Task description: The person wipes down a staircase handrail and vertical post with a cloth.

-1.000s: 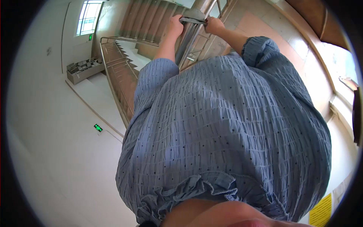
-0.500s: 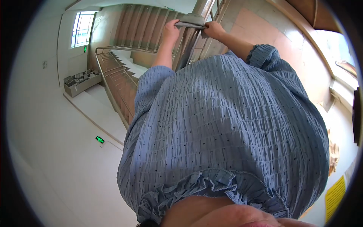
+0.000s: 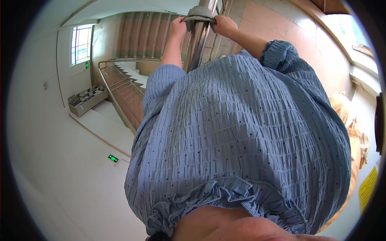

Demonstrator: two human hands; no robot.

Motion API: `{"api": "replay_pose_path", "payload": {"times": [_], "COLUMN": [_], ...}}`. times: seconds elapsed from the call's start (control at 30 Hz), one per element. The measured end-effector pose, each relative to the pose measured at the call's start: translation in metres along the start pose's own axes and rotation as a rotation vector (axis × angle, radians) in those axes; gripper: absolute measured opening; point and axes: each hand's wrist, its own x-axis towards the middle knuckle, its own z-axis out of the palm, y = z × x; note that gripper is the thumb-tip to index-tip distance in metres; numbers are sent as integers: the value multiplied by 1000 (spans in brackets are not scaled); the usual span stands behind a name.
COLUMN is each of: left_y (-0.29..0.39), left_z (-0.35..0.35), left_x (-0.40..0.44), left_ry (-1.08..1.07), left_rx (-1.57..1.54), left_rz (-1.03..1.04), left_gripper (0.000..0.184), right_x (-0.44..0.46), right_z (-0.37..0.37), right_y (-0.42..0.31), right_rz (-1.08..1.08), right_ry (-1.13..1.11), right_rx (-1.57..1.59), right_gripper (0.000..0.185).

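A folded grey cloth (image 3: 200,15) lies draped over the top of the metal handrail (image 3: 197,46). My left hand (image 3: 177,26) grips the cloth's left end, fingers closed round it. On the other side, my right hand (image 3: 224,25) is closed on its right end. Between my hands the cloth bends over the rail and its ends hang down at both sides. Both arms stretch forward, away from my blue blouse (image 3: 237,132).
Stairs (image 3: 144,34) lie beyond the rail, with a lower railing (image 3: 120,86) at the left. A box of assorted items (image 3: 88,100) stands by the wall. Tan bags (image 3: 354,136) are at the right, near a yellow notice (image 3: 368,188).
The cloth, flatter and stretched across the rail before, now curves down around it. Both hands appear slightly farther left and higher in view, still on the cloth.
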Motion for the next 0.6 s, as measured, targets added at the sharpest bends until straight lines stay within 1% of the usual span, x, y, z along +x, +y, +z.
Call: {"api": "replay_pose_path", "payload": {"times": [0.03, 0.07, 0.1, 0.17, 0.2, 0.27, 0.3, 0.37, 0.4, 0.43, 0.47, 0.53, 0.6], "left_y": [-11, -22, -12, -2, -2, -9, -5, 9, 6, 3, -1, -3, 4], "left_z": [4, 7, 8, 15, 14, 11, 10, 6, 8, 11, 14, 17, 13], "left_x": [8, 16, 12, -7, -5, -1, -2, -3, 0, 2, 2, -3, -10], "left_ry": [-24, -48, -50, 76, 76, -17, -16, -78, -79, -74, -71, -63, -41], "left_rx": [25, 53, 55, -81, -79, -97, -92, 73, 78, 121, 163, 174, 177], "left_rz": [-7, -14, -14, 101, 99, 132, 128, 106, 107, 188, 266, 270, 285], "left_gripper": [32, 34, 34, 34, 34, 34, 34, 35, 35, 35, 35, 35, 34], "right_x": [1, 0, 2, 2, 7, 8, 10, 10, 9, 9, 7, -9, -8], "right_z": [8, 16, 22, 40, 36, 34, 36, 37, 40, 43, 46, 41, 35], "right_y": [8, 17, 20, 27, 21, 14, 14, 12, 14, 16, 18, 10, 11], "right_rz": [10, -57, -55, -117, 11, 42, 65, 101, 214, 329, 331, 538, 532], "right_ry": [-50, -85, -83, -159, -324, -307, -283, -252, -278, -304, -305, -381, -405], "right_rx": [-12, -16, -13, 104, 190, 230, 266, 272, 443, 614, 619, 1071, 1038], "right_gripper": [30, 31, 31, 32, 42, 43, 43, 40, 33, 27, 27, 24, 24]}}
